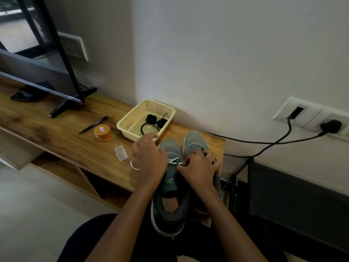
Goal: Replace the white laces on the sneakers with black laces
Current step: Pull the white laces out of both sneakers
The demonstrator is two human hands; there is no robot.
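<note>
As both sneakers stand side by side on the near end of the wooden shelf [66, 133], their long axes run straight away from the person: the toes point to the wall and the open heels point back toward the body. The left sneaker [169, 147] has its tongue pulled up and out. The white lace [174, 161] crosses only the eyelets nearest the toe, so I judge that most of it is already out.

The right hand [198, 167] lies over the right sneaker [195, 140] with the fingers curled. Its thumb and forefinger pinch the white lace just where it leaves the left sneaker. The left hand [149, 159] hovers on the other side, above the shelf and beside the left sneaker. A loose loop of the white lace lies under it, but the hand is blurred and I cannot tell if it holds the lace or not.

The lace therefore runs across, from left to right between the two hands, at a right angle to the shoe's axis. The coming pull should go sideways and up, out of the last eyelets. The black laces [151, 119] lie rolled in the cream basket [122, 125], just beyond the left hand, so the left hand is the nearer one to take them.
</note>
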